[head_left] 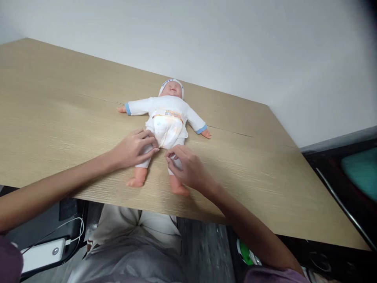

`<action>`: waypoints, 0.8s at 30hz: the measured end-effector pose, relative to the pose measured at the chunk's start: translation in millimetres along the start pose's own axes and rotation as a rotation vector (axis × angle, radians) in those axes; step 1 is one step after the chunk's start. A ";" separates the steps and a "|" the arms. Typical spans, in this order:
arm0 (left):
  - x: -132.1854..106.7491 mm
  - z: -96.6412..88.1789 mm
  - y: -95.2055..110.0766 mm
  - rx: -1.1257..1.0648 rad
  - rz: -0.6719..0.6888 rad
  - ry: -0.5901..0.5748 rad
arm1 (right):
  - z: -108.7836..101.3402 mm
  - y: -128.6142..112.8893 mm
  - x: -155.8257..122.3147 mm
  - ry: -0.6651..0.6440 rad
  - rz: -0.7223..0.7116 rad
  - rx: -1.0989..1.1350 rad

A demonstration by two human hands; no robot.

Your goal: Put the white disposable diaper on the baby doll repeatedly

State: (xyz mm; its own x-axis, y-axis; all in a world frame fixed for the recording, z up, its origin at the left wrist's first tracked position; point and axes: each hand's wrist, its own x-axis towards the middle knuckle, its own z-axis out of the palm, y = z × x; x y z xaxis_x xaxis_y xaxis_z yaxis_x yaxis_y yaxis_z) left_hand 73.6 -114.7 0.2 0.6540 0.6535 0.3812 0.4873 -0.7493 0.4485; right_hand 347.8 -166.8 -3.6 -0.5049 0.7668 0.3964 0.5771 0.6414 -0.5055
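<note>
A baby doll [172, 103] lies on its back on the wooden table, arms spread and feet toward me. It wears a white top with blue cuffs, a printed white cap and white leggings. A white diaper [168, 129] with a colourful waistband covers its hips over the clothes. My left hand [134, 148] curls over one doll leg, thumb and fingertips pinched at the diaper's lower edge. At the other leg, my right hand [187, 163] has its fingers bent and closed near the opposite leg edge. What the right fingertips grip is too small to make out.
The wooden table [73, 90] meets a pale wall [206, 39] behind the doll. Below its front edge, a white power bank [44, 255] with a cable lies on a black seat at left. A dark object with a teal panel [361, 173] stands at right.
</note>
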 end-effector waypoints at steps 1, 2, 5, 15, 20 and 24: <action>1.1 1.2 -1.7 -0.004 -0.036 -0.001 | 0.2 4.9 -2.8 0.010 0.060 -0.022; 3.7 2.9 -4.0 -0.009 -0.064 0.000 | 0.3 10.0 -3.0 0.034 0.118 -0.035; 15.2 9.7 -11.2 -0.060 -0.149 0.032 | 2.7 20.7 5.5 0.110 0.255 -0.056; 21.6 17.9 -16.3 -0.177 -0.226 0.096 | 28.8 11.1 14.4 0.118 0.291 -0.222; 18.8 19.3 -16.3 -0.158 -0.195 0.129 | 28.4 8.7 9.3 0.158 0.262 -0.176; 16.6 18.2 -13.4 -0.162 -0.190 0.118 | 27.2 6.9 7.7 0.169 0.246 -0.109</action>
State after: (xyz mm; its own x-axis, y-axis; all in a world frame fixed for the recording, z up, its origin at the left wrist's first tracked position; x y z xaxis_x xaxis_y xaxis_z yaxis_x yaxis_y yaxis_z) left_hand 88.4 -95.7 -14.2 0.4834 0.7956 0.3652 0.4898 -0.5916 0.6404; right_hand 330.4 -157.2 -24.9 -0.2332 0.8870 0.3986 0.7385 0.4282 -0.5208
